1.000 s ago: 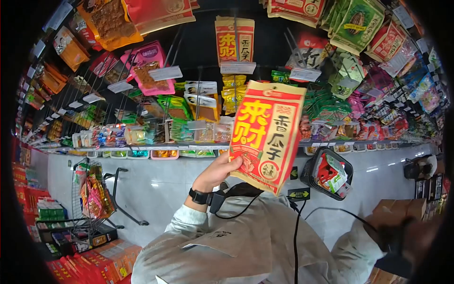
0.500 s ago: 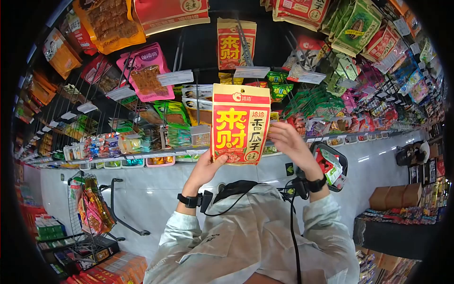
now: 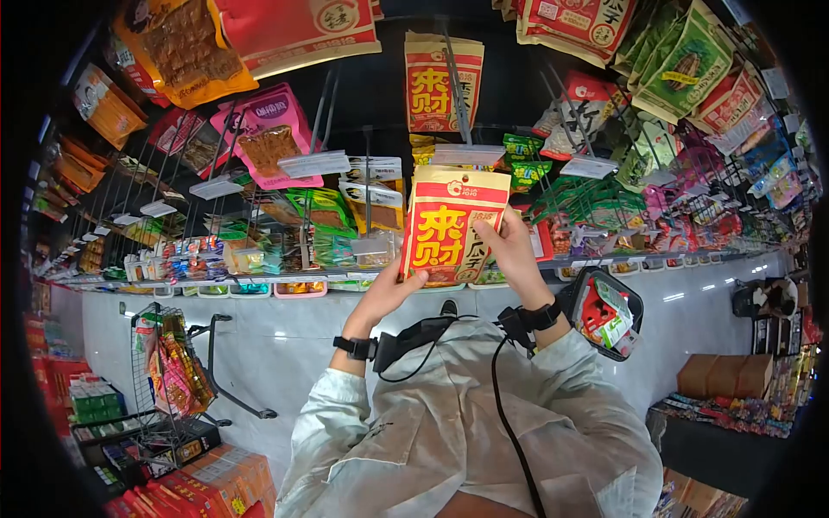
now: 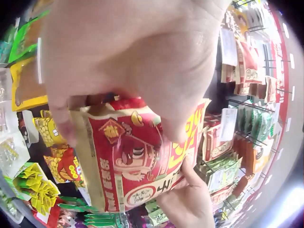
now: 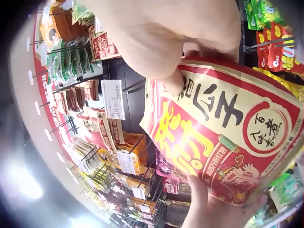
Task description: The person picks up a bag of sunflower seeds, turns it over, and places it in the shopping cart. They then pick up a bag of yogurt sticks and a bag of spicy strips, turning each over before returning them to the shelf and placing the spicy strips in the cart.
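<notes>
A red and tan bag of sunflower seeds [image 3: 436, 233] stands upright before my chest, its printed front toward the head camera. My left hand [image 3: 384, 298] grips its lower left side, thumb on the front. On the right edge, my right hand [image 3: 516, 259] holds the bag with its thumb pressed on the printed face and the fingers behind. In the left wrist view the lower front of the bag [image 4: 137, 161] shows below my left hand [image 4: 137, 52]. The right wrist view shows my right thumb by the black lettering of the bag [image 5: 213, 118].
Racks of hanging snack packets stand ahead, with a similar seed bag [image 3: 432, 95] on a hook and a price tag [image 3: 468, 155] under it. A black basket [image 3: 635, 302] with packets stands on the floor at right. A shopping cart [image 3: 177, 371] is at left, boxes [image 3: 725, 375] at far right.
My right hand has come in from the lower right and taken hold of the bag's right edge. The bag, first held in the left hand alone and tilted, now stands nearly straight.
</notes>
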Demonstrator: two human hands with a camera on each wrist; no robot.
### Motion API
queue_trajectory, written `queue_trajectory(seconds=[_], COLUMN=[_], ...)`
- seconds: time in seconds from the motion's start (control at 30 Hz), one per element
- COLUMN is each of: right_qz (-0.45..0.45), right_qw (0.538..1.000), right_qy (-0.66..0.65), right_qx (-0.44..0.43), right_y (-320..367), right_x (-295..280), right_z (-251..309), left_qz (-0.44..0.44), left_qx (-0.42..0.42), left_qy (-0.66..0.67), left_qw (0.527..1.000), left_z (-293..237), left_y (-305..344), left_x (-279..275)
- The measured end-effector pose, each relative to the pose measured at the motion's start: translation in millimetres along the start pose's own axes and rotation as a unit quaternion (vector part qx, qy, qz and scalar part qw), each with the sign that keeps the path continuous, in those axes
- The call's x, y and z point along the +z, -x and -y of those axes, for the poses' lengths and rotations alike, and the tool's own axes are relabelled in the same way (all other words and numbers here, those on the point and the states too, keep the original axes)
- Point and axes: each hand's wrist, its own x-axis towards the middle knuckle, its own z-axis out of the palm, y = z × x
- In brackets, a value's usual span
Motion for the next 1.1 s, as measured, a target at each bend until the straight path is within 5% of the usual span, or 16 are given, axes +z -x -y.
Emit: queue_trajectory(seconds=[0.17,0.67,1.1], right_qz=[0.024,0.066,0.035], right_qw=[0.999,0.992,0.998], right_qy=[0.02,-0.058,0.008], right_qx=[-0.033,-0.086,-0.057], right_y=[-32,-84,-91], right_x=[-15,-29,-18], right_z=[-13,-5,5], left_qz=[-0.062,-0.147,-0.081], left_qx=[0.004,0.036,-0.017], left_qy=[0.02,0.038,0.05], left_qw=[0.998,0.988,0.995], left_z=[23,-20,-28], left_y=[-41,-68,-79], left_x=[-4,11,-12])
